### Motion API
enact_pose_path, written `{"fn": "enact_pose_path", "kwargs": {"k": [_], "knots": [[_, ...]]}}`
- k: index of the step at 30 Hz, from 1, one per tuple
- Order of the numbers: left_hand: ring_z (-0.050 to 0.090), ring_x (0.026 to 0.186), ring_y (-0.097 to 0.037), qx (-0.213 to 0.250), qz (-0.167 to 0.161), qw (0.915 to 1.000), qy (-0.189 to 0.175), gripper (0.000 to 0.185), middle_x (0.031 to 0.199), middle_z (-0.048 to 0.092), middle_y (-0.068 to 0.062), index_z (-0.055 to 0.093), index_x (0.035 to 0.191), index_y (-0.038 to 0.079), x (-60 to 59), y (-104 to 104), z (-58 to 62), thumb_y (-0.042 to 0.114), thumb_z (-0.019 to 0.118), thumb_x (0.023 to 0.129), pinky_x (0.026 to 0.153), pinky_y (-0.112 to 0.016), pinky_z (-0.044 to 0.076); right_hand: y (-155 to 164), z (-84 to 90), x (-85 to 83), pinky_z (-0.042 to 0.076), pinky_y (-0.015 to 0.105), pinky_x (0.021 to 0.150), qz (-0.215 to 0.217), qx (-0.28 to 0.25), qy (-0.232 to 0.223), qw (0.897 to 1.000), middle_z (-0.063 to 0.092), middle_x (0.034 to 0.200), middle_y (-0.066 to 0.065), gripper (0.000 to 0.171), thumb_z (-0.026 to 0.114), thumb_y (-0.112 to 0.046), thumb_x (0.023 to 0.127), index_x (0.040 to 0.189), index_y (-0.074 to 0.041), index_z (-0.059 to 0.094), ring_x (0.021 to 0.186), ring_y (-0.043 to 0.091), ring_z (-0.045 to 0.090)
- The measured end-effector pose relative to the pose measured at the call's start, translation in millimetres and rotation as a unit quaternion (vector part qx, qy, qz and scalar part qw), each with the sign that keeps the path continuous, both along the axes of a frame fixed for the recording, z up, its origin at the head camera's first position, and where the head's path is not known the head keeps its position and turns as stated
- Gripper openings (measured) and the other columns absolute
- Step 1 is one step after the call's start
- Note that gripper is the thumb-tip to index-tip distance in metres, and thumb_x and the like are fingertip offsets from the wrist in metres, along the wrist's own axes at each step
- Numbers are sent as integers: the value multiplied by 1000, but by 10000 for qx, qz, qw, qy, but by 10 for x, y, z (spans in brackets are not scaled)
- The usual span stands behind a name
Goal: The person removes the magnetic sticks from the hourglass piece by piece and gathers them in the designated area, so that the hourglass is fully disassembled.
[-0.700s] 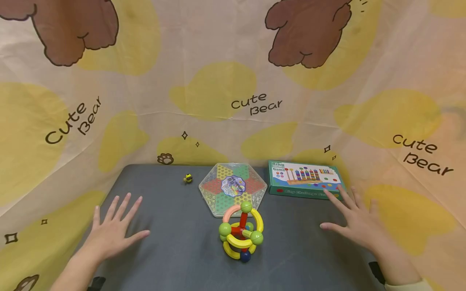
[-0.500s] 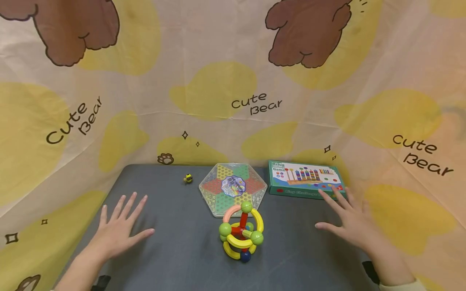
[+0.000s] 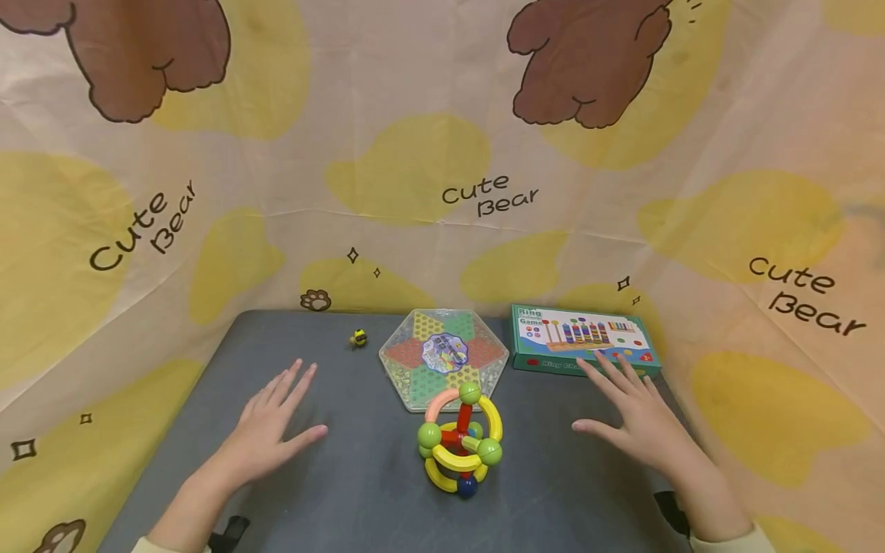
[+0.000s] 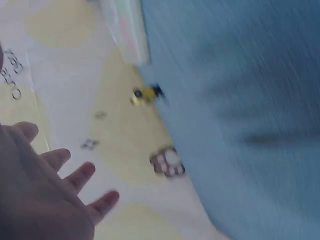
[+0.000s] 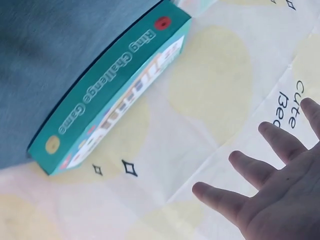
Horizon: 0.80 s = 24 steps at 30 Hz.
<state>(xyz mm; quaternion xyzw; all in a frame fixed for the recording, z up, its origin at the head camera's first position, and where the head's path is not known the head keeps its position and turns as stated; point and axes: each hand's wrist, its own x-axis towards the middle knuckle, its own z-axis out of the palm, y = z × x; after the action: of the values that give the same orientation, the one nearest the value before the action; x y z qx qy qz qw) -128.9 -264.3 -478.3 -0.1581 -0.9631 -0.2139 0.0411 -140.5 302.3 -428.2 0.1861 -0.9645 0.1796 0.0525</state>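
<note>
My left hand hovers over the left of the dark table, fingers spread, holding nothing. On the other side my right hand is likewise spread and holds nothing; its fingertips overlap the front edge of the green Ring Challenge Game box in the head view. Between the hands stands a ball-shaped toy of yellow and pink curved rods, red straight rods, green balls and a dark blue ball. Behind it lies a hexagonal Chinese checkers set in clear packaging. The right wrist view shows the box's side beyond my fingers.
A small yellow-and-black bee figure sits near the table's back edge, left of the checkers set. A cloth with bears and yellow patches hangs behind and at both sides of the dark table.
Both hands have moved inward over the table, the left one to the right and the right one to the left. The left hand has turned somewhat. The toys have stayed put.
</note>
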Motion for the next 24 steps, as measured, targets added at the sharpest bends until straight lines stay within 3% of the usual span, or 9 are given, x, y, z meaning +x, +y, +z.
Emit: {"fn": "enact_pose_path", "kwargs": {"k": [4,7,10,12,15,19,22,24], "knots": [[28,145,-45,1078,-327,9935,-172,83,168,20,-8,15,163,30,-16,220,21,39,65,97,101,-76,28,-83,-32,-43,20,80,107,123,-134,-50,9998,21,169,5,89,73,-57,86,160,-36,27,154,44,11],[42,139,-37,1986,-503,9779,-413,73,162,34,-9,23,162,28,-14,421,45,30,63,100,103,-61,41,-160,-55,-69,30,79,101,164,-182,-80,9997,22,168,3,89,72,-59,86,160,-37,27,153,45,16],[56,127,-28,2772,-422,9553,-940,63,151,47,-8,35,157,25,11,665,65,30,63,101,95,-41,54,-248,-71,-86,37,77,97,198,-263,-201,9993,22,168,-1,87,69,-60,87,160,-39,25,153,42,19],[61,121,-25,3221,-301,9357,-1408,57,145,53,-9,43,152,21,32,845,81,32,65,100,91,-33,55,-308,-77,-90,39,76,96,223,-351,-302,9987,22,168,-2,86,68,-60,88,159,-41,25,153,40,21],[66,113,-26,3770,-275,9034,-2026,53,138,57,-15,49,147,12,60,1087,104,32,64,100,87,-32,57,-428,-88,-103,40,74,99,274,-490,-431,9975,25,167,-1,83,67,-60,90,159,-40,27,151,39,27],[69,106,-34,4280,-513,8654,-2555,56,135,57,-24,46,146,-1,87,1315,112,27,64,101,85,-35,59,-622,-129,-152,40,68,105,388,-652,-515,9958,36,163,4,73,62,-59,93,157,-35,36,146,38,38],[69,105,-37,4421,-474,8508,-2801,62,137,56,-24,42,149,0,90,1443,101,26,67,99,83,-39,59,-756,-180,-212,43,60,107,576,-1017,-648,9910,49,154,4,63,62,-54,96,150,-26,49,139,33,49],[70,103,-35,4445,-401,8482,-2851,66,137,56,-23,40,150,0,87,1512,91,27,69,97,82,-41,58,-834,-221,-248,48,56,104,758,-1404,-826,9837,57,146,4,54,63,-47,98,145,-22,55,131,30,57]]}}
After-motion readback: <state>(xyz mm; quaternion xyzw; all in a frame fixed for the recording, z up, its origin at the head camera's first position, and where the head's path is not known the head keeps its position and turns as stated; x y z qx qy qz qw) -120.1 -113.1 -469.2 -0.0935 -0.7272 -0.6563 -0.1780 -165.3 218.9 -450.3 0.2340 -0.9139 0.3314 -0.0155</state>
